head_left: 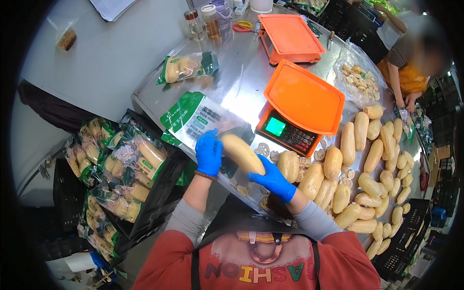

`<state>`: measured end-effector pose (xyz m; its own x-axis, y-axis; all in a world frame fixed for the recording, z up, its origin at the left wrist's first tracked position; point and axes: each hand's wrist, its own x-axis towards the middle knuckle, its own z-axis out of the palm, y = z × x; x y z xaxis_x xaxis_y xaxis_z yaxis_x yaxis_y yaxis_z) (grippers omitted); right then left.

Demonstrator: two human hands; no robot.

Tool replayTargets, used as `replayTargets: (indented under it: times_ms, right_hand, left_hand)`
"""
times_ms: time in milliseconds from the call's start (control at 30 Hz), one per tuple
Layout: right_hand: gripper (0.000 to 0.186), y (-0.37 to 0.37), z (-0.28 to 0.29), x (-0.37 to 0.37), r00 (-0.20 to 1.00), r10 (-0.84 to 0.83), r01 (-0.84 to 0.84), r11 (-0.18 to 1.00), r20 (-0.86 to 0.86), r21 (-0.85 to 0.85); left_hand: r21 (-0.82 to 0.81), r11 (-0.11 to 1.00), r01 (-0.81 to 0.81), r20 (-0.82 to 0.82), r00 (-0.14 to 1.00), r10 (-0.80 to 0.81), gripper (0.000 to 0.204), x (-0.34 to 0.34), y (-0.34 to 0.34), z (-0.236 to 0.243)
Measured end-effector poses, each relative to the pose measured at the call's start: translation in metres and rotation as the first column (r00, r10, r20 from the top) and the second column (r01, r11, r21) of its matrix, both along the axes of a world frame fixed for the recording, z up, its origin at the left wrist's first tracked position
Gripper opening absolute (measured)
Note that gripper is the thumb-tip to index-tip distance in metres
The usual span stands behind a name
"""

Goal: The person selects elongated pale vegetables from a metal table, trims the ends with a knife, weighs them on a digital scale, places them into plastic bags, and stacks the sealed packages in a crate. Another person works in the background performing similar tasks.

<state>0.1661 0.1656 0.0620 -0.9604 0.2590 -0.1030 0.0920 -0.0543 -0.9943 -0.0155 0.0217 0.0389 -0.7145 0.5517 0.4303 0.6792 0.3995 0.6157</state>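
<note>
In my right hand [274,179], gloved in blue, is a thick pale lotus root [241,153], gripped at its near end. Its far end lies at a green and clear plastic bag [205,121] that rests on the steel table. My left hand [209,154], also blue-gloved, closes on the near edge of this bag, beside the lotus root; its fingertips are partly hidden. To the right of my hands lie many peeled lotus roots [331,193] and several cut slices [262,149].
Beyond the bag stand an orange scale [304,99] with a lit green display and a second orange scale [291,36]. A packed bag [188,66] lies at the back left. A crate [150,203] of packed bags stands at left. Another person [411,63] works at far right.
</note>
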Motion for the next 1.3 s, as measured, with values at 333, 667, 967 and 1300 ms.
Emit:
replayTargets:
  times_ms: [333, 667, 967, 1300]
  right_hand:
    - [0.062, -0.008, 0.016, -0.009, 0.968, -0.125, 0.192, 0.927, 0.218, -0.322]
    - [0.048, -0.01, -0.008, -0.022, 0.96, -0.179, 0.27, 0.803, 0.216, -0.531]
    - [0.045, -0.009, -0.071, -0.036, 0.988, -0.067, 0.068, 0.998, -0.138, 0.001]
    - [0.042, -0.003, -0.089, -0.055, 0.979, -0.159, 0.203, 0.796, 0.127, -0.57]
  left_hand:
    - [-0.083, 0.922, 0.379, 0.003, 0.925, -0.38, 0.018, 0.029, 0.008, 0.031]
    - [0.011, 0.871, 0.492, 0.076, 0.868, -0.491, 0.031, 0.061, 0.02, 0.062]
    - [0.131, 0.793, 0.595, 0.108, 0.786, -0.608, 0.025, 0.082, 0.025, 0.07]
    - [0.478, 0.78, -0.403, 0.793, 0.58, -0.186, 0.017, 0.058, -0.012, 0.042]
